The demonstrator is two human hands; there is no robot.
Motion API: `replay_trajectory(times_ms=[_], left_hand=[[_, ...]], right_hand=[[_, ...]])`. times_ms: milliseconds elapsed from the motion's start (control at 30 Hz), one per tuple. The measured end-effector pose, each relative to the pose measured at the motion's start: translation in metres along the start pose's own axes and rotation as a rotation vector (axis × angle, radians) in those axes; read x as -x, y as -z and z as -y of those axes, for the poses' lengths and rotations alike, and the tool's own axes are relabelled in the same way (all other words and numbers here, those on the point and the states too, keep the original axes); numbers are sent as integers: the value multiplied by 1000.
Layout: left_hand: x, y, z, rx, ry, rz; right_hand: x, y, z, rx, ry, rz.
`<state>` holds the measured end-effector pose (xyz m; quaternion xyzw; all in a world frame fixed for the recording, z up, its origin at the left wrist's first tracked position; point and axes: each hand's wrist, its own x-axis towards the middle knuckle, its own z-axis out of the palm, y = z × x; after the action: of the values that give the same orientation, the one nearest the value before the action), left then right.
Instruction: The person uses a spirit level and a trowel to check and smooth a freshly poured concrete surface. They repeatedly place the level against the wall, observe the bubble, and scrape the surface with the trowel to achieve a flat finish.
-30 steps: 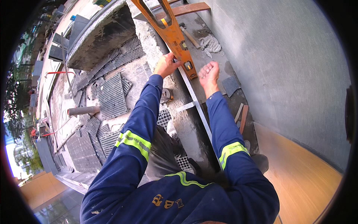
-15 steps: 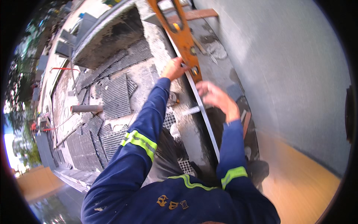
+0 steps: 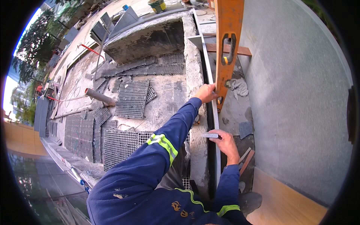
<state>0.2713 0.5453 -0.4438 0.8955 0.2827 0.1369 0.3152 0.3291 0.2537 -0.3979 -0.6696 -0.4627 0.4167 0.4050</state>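
One slotted level (image 3: 225, 73), rough concrete (image 3: 194, 71)

On my feed I pick out an orange level (image 3: 227, 22) at one o'clock, a grey piece (image 3: 207, 135) at four, dark-grey, square-gridded mats (image 3: 132, 99) at nine, a mottled grey wall (image 3: 292, 97) at three, and a navy sleeve (image 3: 152, 170) at seven, banded lime-yellow (image 3: 164, 145) and silver.

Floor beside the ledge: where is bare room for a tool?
Left of the ledge, bare concrete toward the square grid panel; right of the orange level, a patch between cloth and dark tile. Near-left floor is crowded with grid mats.
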Motion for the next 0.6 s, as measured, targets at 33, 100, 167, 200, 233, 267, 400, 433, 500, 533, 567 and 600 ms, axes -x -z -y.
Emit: replay_trajectory(times_ms=[33, 100, 167, 200, 233, 267, 400, 433, 500, 533, 567, 600], left_hand=[[3, -7, 5, -43, -21, 2], [5, -11, 46, -265, -16, -55], [2, -11, 25, -78, 129, 68], [8, -9, 36, -133, 27, -14], [12, -12, 30, -71, 6, -24], [8, -9, 16, -12, -17, -39], [11, 5, -13, -30, 91, 72], [13, 8, -14, -61, 82, 59], [16, 10, -18, -65, 88, 66], [13, 9, -20, -63, 82, 68], [8, 6, -24, -57, 52, 83], [8, 8, -22, -72, 90, 97]], right_hand=[[4, 2, -2, -22, 7, 2], [9, 7, 7, -72, 62, -11], [21, 25, -13, -292, 5, -127], [19, 29, -28, -516, -15, -180], [20, 33, -51, -788, -60, -311], [20, 35, -78, -1054, -84, -455], [-5, 31, -201, -1373, -323, -950], [-17, 24, -235, -1394, -368, -1047], [-34, 11, -296, -1381, -437, -1150], [-42, 9, -323, -1351, -451, -1159], [-42, 8, -342, -1321, -463, -1179], [-46, 2, -349, -1379, -474, -1156]])
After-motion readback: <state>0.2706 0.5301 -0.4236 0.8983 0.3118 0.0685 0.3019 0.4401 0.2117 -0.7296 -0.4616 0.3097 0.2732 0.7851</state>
